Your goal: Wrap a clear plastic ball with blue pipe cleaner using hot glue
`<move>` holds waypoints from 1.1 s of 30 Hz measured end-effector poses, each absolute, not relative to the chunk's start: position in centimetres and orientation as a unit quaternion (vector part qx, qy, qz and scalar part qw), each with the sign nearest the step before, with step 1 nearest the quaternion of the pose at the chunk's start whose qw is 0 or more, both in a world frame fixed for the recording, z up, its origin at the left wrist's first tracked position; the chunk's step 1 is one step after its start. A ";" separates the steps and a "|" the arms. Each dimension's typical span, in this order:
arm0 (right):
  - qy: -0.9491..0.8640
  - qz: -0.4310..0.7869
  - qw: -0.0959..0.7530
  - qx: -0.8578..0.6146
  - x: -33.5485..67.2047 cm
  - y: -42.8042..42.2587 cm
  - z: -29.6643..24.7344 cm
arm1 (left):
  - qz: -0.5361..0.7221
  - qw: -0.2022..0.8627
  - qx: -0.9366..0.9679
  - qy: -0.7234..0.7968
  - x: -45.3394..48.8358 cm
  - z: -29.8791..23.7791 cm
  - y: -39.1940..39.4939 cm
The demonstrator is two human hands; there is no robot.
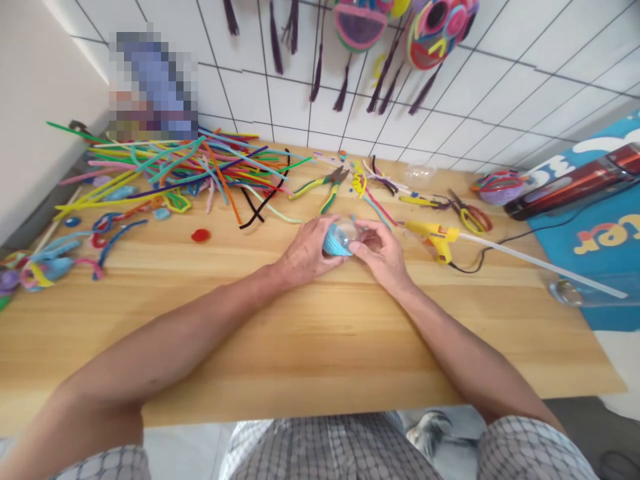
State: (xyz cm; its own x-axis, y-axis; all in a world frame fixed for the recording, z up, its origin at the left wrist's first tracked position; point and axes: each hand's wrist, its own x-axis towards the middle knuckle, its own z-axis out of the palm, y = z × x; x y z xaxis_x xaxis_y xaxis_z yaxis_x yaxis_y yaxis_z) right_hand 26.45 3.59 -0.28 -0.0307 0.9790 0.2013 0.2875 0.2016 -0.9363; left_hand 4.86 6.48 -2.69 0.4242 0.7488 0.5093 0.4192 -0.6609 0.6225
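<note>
Over the middle of the wooden table, both my hands are closed around a clear plastic ball (345, 233) with light blue pipe cleaner wound on its left part. My left hand (307, 252) wraps the blue-covered side. On the clear side, my right hand (381, 252) grips with thumb and fingers. The ball's underside is hidden by my hands. Just right of my right hand lies a yellow glue gun (435, 235) with a long white glue stick in its back. Pliers (327, 187) with green and yellow handles rest beyond my hands.
A heap of colourful pipe cleaners (200, 167) covers the back left. A red disc (201, 235) lies left of my hands. Scissors (470, 212), a clear dome (420, 173) and a dark red bottle (575, 180) stand or lie right. Decorated balls (440, 33) hang against the tiled wall.
</note>
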 end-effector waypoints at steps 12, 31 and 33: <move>-0.484 0.449 0.542 -0.519 27.0 5.1 -0.9 | 0.388 0.308 0.814 0.305 4.3 -2.2 6.9; -0.708 0.275 0.458 -0.461 26.6 2.8 0.6 | 0.430 0.405 0.725 0.354 4.0 -2.2 6.9; -0.711 0.274 0.460 -0.456 26.5 2.8 0.5 | 0.436 0.409 0.722 0.347 3.9 -2.1 6.8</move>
